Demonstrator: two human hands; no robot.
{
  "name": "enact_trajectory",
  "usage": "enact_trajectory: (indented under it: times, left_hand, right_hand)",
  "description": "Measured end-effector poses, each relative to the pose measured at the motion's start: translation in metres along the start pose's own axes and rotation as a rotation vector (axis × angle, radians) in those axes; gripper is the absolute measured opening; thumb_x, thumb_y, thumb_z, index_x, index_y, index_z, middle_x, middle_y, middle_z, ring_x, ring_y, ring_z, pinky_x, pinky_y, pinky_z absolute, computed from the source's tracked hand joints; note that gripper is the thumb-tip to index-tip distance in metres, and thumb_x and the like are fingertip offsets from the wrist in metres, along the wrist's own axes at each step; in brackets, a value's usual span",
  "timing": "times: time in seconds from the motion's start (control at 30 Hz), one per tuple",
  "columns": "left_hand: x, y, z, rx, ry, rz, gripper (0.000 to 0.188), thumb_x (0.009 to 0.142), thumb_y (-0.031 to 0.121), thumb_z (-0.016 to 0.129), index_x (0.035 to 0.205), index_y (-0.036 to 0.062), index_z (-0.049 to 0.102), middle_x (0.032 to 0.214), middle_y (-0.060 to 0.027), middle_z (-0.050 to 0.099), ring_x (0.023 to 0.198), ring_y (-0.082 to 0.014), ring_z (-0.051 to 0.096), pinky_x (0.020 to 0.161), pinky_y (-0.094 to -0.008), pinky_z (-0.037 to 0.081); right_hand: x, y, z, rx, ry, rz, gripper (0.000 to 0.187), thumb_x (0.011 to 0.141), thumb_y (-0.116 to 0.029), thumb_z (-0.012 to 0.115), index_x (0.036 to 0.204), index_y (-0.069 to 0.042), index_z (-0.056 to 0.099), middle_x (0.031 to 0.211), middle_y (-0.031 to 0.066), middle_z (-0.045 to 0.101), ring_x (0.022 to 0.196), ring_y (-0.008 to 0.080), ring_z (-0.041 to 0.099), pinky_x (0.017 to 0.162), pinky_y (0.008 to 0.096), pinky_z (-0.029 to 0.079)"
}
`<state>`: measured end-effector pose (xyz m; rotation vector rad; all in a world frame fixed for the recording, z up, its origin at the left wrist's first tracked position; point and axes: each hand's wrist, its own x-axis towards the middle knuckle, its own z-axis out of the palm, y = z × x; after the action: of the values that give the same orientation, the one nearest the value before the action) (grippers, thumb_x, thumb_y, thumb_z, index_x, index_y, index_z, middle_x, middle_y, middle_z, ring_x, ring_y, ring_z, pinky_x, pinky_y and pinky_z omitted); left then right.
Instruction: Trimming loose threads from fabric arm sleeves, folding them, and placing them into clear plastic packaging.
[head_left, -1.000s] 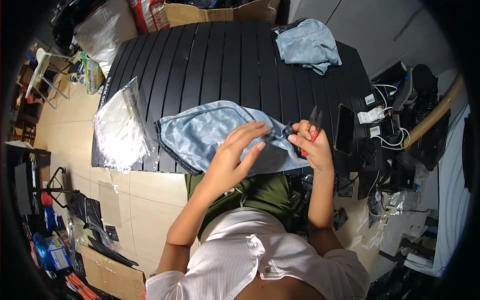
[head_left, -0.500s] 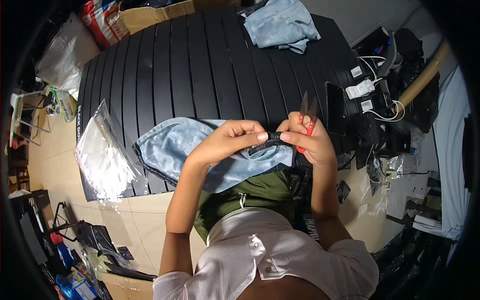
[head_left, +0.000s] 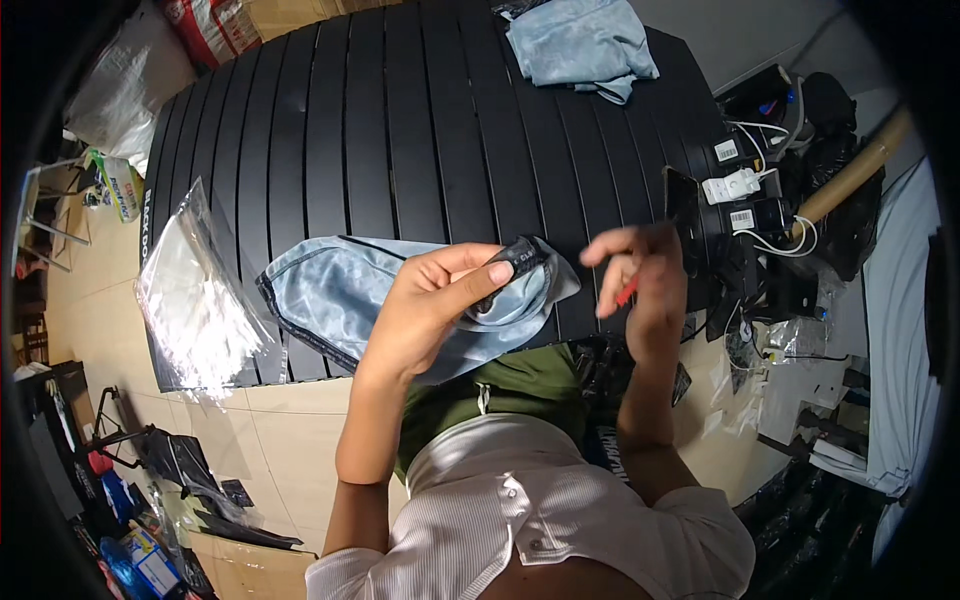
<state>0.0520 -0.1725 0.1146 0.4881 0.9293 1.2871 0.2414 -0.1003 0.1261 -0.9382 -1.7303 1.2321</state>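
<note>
Now my left hand [head_left: 430, 310] pinches black waistband [head_left: 515, 262] of blue shorts [head_left: 340, 290], steadying it; right hand [head_left: 640, 275] just beside, fingers curled round red tool [head_left: 626, 292].

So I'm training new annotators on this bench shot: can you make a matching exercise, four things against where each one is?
Things:
1. denim piece
2. clear bag
3. folded denim
4. red-handled tool

Places:
a. far right end of the table
b. in the right hand
c. hanging over the table's left near edge
d. pinched at its dark edge by the left hand

Pairs: 1-d, 2-c, 3-a, 4-b
</note>
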Motion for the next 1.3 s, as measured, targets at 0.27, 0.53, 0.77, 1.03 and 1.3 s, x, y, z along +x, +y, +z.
enact_trajectory:
  times: [0.27, 0.53, 0.77, 1.03, 1.3]
  left_hand:
    - [-0.008, -0.01, 0.006, -0.003, -0.004, 0.244, 0.029, 0.081, -0.005, 0.058, 0.11, -0.0033, 0.054, 0.097, -0.0066, 0.063, 0.087, -0.0074, 0.058, 0.076, -0.0183, 0.046]
    - [-0.015, -0.01, 0.022, 0.09, 0.062, 0.256, 0.03, 0.079, -0.007, 0.059, 0.109, -0.0036, 0.056, 0.096, -0.0081, 0.065, 0.083, -0.0088, 0.06, 0.073, -0.0203, 0.046]
    - [-0.016, -0.011, 0.026, 0.081, 0.042, 0.279, 0.046, 0.077, -0.01, 0.058, 0.121, -0.0032, 0.045, 0.096, -0.0086, 0.065, 0.083, -0.0096, 0.061, 0.073, -0.0214, 0.049]
    - [-0.023, -0.008, 0.027, 0.217, 0.064, 0.38, 0.07, 0.076, -0.014, 0.055, 0.136, 0.0, 0.023, 0.092, -0.0075, 0.065, 0.081, -0.0081, 0.061, 0.071, -0.0191, 0.049]
    - [-0.026, -0.005, 0.019, 0.276, 0.048, 0.346, 0.067, 0.077, -0.011, 0.055, 0.136, 0.0, 0.025, 0.117, -0.0103, 0.055, 0.093, -0.0105, 0.059, 0.08, -0.0224, 0.045]
  right_hand:
    - [-0.019, -0.018, 0.014, -0.324, -0.08, 0.008, 0.019, 0.082, -0.017, 0.057, 0.082, 0.0, 0.049, 0.058, 0.0023, 0.048, 0.051, 0.0075, 0.043, 0.049, 0.0222, 0.036]
    - [-0.031, -0.014, 0.016, -0.378, -0.109, -0.082, 0.02, 0.08, -0.015, 0.063, 0.085, 0.0, 0.051, 0.059, 0.0027, 0.049, 0.05, 0.007, 0.045, 0.047, 0.0218, 0.038]
    - [-0.032, -0.014, 0.017, -0.504, -0.075, -0.103, 0.024, 0.077, -0.016, 0.068, 0.079, -0.002, 0.049, 0.058, 0.0037, 0.05, 0.048, 0.0079, 0.047, 0.046, 0.0214, 0.039]
    - [-0.028, -0.017, 0.011, -0.574, -0.113, -0.164, 0.028, 0.076, -0.02, 0.07, 0.076, -0.003, 0.048, 0.057, 0.005, 0.051, 0.045, 0.0124, 0.05, 0.044, 0.0236, 0.04]
    - [-0.023, -0.016, 0.007, -0.762, -0.24, -0.284, 0.026, 0.078, -0.019, 0.067, 0.07, -0.003, 0.048, 0.051, 0.007, 0.047, 0.044, 0.0182, 0.052, 0.042, 0.0268, 0.039]
